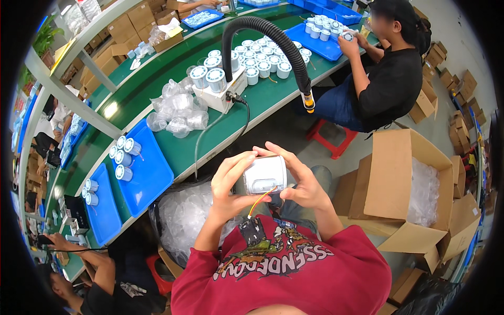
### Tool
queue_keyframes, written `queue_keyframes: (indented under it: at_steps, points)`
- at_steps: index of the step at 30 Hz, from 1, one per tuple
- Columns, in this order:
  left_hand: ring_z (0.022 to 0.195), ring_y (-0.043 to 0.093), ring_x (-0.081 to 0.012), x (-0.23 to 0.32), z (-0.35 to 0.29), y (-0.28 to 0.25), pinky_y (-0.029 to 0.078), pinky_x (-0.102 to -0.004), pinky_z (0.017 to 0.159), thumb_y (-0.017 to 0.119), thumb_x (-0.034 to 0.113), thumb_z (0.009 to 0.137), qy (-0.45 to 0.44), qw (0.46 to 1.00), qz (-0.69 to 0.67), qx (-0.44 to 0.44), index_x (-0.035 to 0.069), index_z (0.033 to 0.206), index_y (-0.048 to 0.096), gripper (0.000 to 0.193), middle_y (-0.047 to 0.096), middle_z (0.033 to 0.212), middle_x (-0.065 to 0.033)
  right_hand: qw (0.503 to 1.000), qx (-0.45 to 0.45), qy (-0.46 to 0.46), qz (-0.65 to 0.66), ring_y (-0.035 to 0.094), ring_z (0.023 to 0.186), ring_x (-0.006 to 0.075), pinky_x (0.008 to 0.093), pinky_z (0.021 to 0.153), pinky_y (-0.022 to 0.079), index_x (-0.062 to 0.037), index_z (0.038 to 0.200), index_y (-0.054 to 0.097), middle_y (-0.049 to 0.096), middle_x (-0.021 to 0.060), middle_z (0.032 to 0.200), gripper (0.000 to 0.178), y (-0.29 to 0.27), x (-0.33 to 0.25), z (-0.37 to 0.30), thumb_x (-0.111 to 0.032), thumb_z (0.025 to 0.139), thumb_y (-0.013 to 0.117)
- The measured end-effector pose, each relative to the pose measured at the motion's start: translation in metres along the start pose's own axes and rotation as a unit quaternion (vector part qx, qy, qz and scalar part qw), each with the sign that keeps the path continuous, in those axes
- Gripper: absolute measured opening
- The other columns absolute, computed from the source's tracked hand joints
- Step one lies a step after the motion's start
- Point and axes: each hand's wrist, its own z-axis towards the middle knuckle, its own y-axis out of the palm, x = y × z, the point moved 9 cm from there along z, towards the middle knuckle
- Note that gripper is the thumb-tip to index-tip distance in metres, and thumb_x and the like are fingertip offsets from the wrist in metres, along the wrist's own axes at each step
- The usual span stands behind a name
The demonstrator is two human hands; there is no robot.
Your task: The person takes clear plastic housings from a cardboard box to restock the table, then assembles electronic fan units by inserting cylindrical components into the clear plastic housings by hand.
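Observation:
In front of my chest I hold a white cylindrical unit (pixel 264 170) tilted on its side. A red and yellow wire lead (pixel 257 203) with a small white plug hangs from its lower edge. My left hand (pixel 228 184) is closed on its left side, thumb underneath. On the right side my right hand (pixel 305 184) grips it, with the fingers over the top and the thumb near the lower edge. A clear bag of transparent plastic covers (pixel 184 223) lies below and left of my left hand.
A green bench (pixel 226 131) carries white-and-blue units (pixel 262 60), loose clear covers (pixel 181 107) and blue trays (pixel 152 181). A black flexible hose (pixel 273 29) arches over the bench edge. At right stands an open carton (pixel 394 178); a co-worker (pixel 391 79) sits beyond it.

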Motion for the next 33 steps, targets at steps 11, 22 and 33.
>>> queue_keyframes:
  at_steps: [11, 22, 33]
  points:
    - [0.098, 0.056, -0.0326, -0.002, -0.01, 0.001, 0.047, -0.0371, 0.078, 0.085, 0.016, 0.053, 0.038, 0.999, 0.001, 0.023, 0.006, 0.116, 0.048, 0.073, 0.053, 0.118, -0.0227, 0.61, 0.084, 0.465, -0.636, 0.036, 0.125, 0.035, 0.0426, 0.095, 0.037, -0.0057, 0.136, 0.032, 0.028, 0.027, 0.139, 0.066, -0.144, 0.253, -0.251, -0.03, 0.082, 0.061]
    - [0.105, 0.053, -0.0351, 0.004, -0.012, 0.016, 0.046, -0.0413, 0.085, 0.083, 0.007, 0.054, 0.065, 0.997, 0.043, -0.009, 0.006, 0.118, 0.045, 0.074, 0.048, 0.123, -0.0247, 0.988, 0.127, 0.088, 0.004, 0.058, 0.089, 0.0136, 0.025, 0.072, 0.046, -0.0019, 0.133, 0.036, 0.059, 0.0108, 0.108, 0.053, -0.033, 0.034, -0.04, -0.03, 0.091, 0.051]
    - [0.114, 0.049, -0.028, -0.016, -0.021, -0.012, 0.045, -0.0347, 0.085, 0.059, 0.011, 0.083, -0.109, 0.986, -0.114, 0.055, 0.002, 0.126, 0.042, 0.046, 0.039, 0.133, -0.0198, 0.993, 0.069, -0.083, -0.041, 0.041, 0.121, 0.026, 0.0341, 0.089, 0.045, -0.0053, 0.123, 0.044, 0.037, 0.0175, 0.133, 0.059, -0.007, -0.019, -0.009, 0.004, 0.07, 0.068]
